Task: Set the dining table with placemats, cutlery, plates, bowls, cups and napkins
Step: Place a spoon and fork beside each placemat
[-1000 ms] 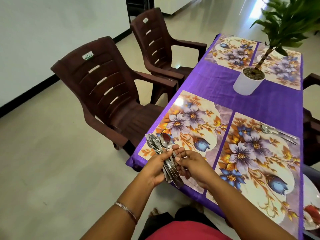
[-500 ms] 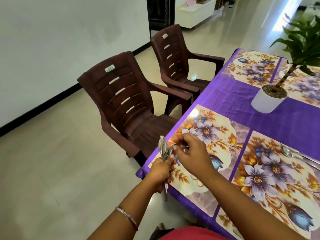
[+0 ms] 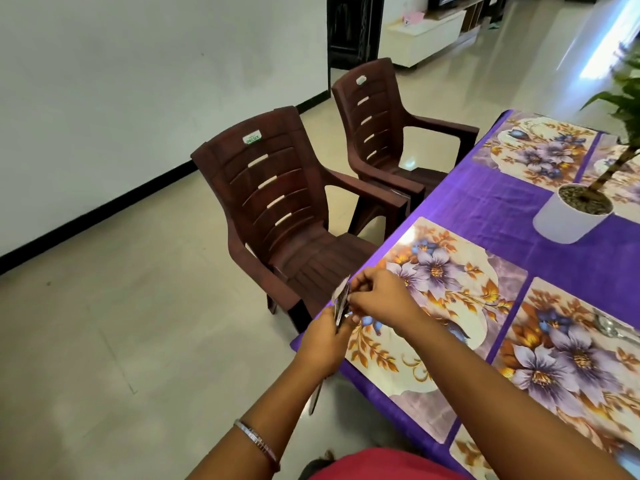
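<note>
My left hand (image 3: 323, 341) grips a bundle of steel cutlery (image 3: 341, 303) upright at the table's near left corner; handle ends stick out below the fist. My right hand (image 3: 381, 297) pinches the top of the bundle from the right, fingers curled on one piece. Both hands hover over the left edge of a floral placemat (image 3: 446, 317). A second floral placemat (image 3: 568, 368) lies to its right with a spoon (image 3: 609, 329) on its far edge. Two more placemats (image 3: 533, 150) lie at the far end of the purple tablecloth (image 3: 491, 202).
Two brown plastic chairs (image 3: 277, 216) (image 3: 381, 123) stand along the table's left side. A white pot with a green plant (image 3: 571, 216) sits mid-table. Tiled floor spreads to the left; a white low cabinet (image 3: 422, 39) stands far back.
The cutlery bundle has swung from lying flat on the placemat to upright in my left hand. My right hand has moved to its top end. The view has panned left and up.
</note>
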`<state>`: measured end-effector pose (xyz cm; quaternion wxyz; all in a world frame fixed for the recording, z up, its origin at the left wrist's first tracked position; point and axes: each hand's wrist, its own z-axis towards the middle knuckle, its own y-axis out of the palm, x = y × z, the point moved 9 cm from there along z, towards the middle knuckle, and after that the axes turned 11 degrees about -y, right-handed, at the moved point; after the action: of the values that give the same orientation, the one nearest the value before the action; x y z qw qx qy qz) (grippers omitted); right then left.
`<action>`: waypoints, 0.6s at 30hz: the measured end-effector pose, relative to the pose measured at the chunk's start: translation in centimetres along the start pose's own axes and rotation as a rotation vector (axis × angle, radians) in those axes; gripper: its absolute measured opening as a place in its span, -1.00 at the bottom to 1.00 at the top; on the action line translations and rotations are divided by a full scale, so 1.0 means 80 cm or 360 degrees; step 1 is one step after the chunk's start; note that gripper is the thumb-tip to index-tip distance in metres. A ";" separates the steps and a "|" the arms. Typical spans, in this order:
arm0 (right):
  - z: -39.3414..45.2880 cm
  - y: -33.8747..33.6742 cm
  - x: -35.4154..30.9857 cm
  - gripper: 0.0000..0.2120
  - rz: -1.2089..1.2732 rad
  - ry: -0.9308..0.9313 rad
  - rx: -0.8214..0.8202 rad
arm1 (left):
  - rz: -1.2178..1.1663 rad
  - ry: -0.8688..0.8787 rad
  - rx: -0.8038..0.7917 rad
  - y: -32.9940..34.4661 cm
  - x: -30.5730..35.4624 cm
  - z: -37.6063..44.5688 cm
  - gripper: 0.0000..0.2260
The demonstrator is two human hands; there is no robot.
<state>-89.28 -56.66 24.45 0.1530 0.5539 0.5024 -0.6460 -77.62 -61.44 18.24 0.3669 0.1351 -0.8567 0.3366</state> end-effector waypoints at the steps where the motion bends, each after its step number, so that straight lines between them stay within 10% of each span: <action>1: -0.002 0.001 -0.003 -0.82 0.0078 -0.0005 0.0021 | 0.0032 0.0021 -0.0007 -0.005 0.002 0.000 -0.62; 8: -0.002 -0.004 -0.010 -0.83 0.0152 -0.0030 -0.0162 | -0.0122 0.0050 -0.0388 -0.015 0.012 -0.007 -0.73; 18: 0.000 -0.006 0.018 -0.74 -0.0140 0.0268 -0.0076 | 0.0114 0.0162 -0.0276 -0.008 0.018 -0.002 -0.74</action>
<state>-90.13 -55.96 23.45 0.0949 0.5799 0.5525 -0.5912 -78.23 -61.82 19.69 0.4079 0.0548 -0.8671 0.2806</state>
